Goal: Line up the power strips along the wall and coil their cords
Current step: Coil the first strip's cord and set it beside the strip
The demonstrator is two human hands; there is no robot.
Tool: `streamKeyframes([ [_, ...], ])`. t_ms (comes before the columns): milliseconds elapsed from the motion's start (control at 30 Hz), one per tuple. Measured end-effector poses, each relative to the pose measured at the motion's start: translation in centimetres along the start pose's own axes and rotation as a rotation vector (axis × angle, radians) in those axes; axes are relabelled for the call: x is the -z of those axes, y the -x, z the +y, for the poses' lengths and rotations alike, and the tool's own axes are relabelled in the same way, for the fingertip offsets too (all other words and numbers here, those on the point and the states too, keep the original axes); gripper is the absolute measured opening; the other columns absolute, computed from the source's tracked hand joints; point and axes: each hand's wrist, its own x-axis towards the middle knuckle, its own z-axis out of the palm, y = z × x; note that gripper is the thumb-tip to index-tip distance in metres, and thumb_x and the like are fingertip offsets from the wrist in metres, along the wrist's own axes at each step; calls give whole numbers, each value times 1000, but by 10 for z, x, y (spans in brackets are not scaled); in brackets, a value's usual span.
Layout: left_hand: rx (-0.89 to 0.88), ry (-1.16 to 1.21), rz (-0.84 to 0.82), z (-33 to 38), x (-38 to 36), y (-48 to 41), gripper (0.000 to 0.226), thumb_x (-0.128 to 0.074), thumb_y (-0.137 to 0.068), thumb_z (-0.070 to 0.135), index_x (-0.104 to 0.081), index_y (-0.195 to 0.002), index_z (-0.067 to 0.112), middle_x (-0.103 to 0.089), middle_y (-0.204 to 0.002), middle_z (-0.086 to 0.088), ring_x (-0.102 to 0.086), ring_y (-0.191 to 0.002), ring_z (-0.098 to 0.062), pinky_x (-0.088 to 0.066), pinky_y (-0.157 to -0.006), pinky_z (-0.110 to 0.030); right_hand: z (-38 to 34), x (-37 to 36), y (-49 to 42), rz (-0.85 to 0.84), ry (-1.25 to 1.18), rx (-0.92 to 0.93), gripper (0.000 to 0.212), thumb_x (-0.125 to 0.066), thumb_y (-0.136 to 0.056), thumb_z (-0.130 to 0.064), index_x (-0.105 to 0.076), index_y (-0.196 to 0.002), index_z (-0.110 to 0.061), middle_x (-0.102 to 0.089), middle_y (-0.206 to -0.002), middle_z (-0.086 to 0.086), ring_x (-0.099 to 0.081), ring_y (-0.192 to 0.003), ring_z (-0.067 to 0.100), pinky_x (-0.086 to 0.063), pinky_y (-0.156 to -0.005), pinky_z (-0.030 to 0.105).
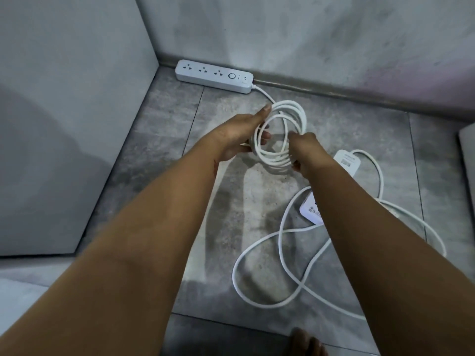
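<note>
White three-socket power strip [214, 76] sits flat against the baseboard [334, 92] in the corner, smooth plastic with rounded ends. Its round cord is wound into a coil [280, 134] held above the mottled grey tile floor [167, 150]. Left hand [241, 136] has fingers hooked through the loops, right hand [305, 152] pinches the bottom strands. Two more strips [348, 161] lie face-down nearby, cords loose [270, 253].

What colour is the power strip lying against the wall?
White, or very pale grey; the power strip shows clearly in the head view.
</note>
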Motion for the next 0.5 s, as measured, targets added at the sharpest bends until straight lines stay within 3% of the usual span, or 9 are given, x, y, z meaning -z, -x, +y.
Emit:
streamKeyframes([
  [133,-62,205,134,-1,-11,-12,36,-46,-101,41,-58,-89,10,-52,-70,-4,-50,-60,-17,-49,-71,-33,2,-3,0,-102,43,27,31,-43,-98,-32,-47,-121,-11,-55,-92,10,-54,-71,21,-41,-54,27],
  [200,-82,198,185,1,-14,-18,32,-44,-103,39,-55,-90,11,-44,-70,-3,-39,-55,-14,-43,-62,-30,3,-2,-3,-110,140,84,28,-49,-90,-39,-54,-103,-14,-57,-83,8,-57,-75,25,-49,-65,33],
  [267,-112,150,201,2,-15,-22,30,-42,-103,37,-54,-94,11,-40,-68,-2,-33,-54,-14,-39,-58,-29,4,3,-6,-53,192,139,34,-54,-75,-49,-62,-85,-18,-67,-89,11,-63,-91,32,-52,-87,42],
  [300,-129,127,196,4,-15,-23,29,-42,-103,36,-54,-97,10,-38,-67,-2,-32,-53,-14,-37,-56,-29,2,5,-6,-34,154,176,29,-57,-76,-48,-63,-78,-20,-68,-88,10,-64,-88,31,-52,-85,40],
  [400,-168,33,140,9,-12,-25,26,-45,-102,35,-55,-98,12,-36,-65,0,-31,-53,-12,-32,-53,-28,-7,12,-7,-58,5,312,14,-62,-89,-30,-62,-77,-23,-65,-73,3,-61,-63,17,-46,-55,25],
  [500,-163,6,92,13,-9,-28,26,-48,-101,36,-58,-99,11,-39,-67,0,-33,-53,-12,-33,-52,-27,-15,15,-12,-100,-72,368,21,-57,-95,-29,-61,-78,-19,-59,-64,4,-60,-53,19,-40,-43,20],
])
